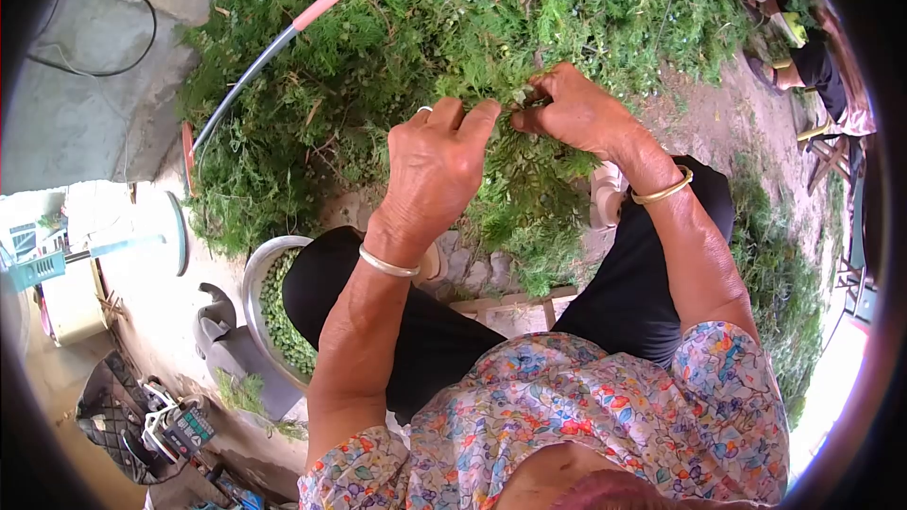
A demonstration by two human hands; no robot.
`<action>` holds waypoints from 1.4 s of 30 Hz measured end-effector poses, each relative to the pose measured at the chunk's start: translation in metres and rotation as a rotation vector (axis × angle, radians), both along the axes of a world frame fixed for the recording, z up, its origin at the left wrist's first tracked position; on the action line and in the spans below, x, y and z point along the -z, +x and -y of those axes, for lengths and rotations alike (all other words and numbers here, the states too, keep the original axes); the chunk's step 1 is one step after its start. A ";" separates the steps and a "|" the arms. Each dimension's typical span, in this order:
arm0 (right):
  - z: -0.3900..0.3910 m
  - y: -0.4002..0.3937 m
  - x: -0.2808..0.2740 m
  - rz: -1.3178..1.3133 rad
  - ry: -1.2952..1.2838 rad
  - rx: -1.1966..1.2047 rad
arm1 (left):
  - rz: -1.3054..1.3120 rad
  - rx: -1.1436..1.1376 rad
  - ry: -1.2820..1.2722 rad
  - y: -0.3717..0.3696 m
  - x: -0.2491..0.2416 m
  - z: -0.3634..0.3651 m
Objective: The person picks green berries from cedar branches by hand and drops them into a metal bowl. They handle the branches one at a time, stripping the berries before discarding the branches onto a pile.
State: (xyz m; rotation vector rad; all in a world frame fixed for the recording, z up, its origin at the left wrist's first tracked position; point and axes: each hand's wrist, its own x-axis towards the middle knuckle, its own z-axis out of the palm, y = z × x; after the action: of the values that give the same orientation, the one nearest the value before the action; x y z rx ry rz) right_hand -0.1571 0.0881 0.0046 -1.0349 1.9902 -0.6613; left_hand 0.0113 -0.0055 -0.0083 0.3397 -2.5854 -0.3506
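Observation:
My left hand [433, 162], a white bangle at its wrist, has its fingers closed in a pinch at the top of an evergreen branch [529, 191]. Flat, scaly green leaves hang from that branch between my knees, with small pale cones among them. From the other side my right hand [578, 115], below a gold-coloured bangle, pinches the same branch near its upper end. The fingertips of both hands are partly lost in the foliage. Just beyond them lies a big heap of cut evergreen branches [416, 47].
A metal basin [253, 295] of small green cones stands beside my left knee. A curved tool with a pink handle [326, 2] rests on the heap. Grey shoes [215, 316] lie left of the basin. At the far right sits another person [820, 76].

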 end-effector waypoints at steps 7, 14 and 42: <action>-0.002 0.002 -0.008 0.021 -0.003 -0.049 | -0.236 0.025 0.242 -0.007 0.005 -0.003; -0.007 0.001 0.001 0.048 -0.027 0.010 | -0.590 0.020 1.697 0.009 -0.021 0.024; -0.005 0.010 0.007 -0.150 0.000 -0.212 | -0.034 -0.075 0.278 -0.020 0.018 -0.017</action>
State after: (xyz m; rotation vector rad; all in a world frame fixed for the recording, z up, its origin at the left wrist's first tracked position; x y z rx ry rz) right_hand -0.1469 0.0934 -0.0029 -1.3073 1.9701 -0.4812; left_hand -0.0085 0.0111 -0.0261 0.5216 -2.4841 -0.6846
